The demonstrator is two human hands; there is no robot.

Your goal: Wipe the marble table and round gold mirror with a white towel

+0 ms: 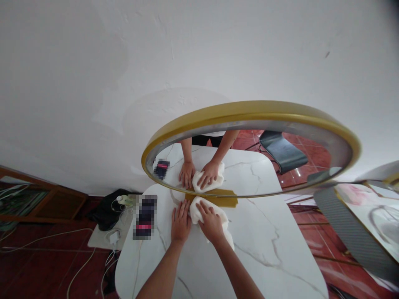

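Observation:
A round mirror (264,110) with a gold frame stands on a gold base (229,202) on the white marbled table (262,265). My right hand (210,220) presses a crumpled white cloth (197,211) onto the table just in front of the base, its fingers spread over the cloth. Just left of the cloth, my left hand (181,221) lies with extended fingers, their tips by the left end of the base. The mirror reflects both hands and the cloth.
A pixelated phone-like object (145,217) lies on the table's left side. Beyond that edge are a black bag (107,209), a bottle (124,200) and white cables. At right stands another table (377,207) with items on it. Behind the mirror is a wall.

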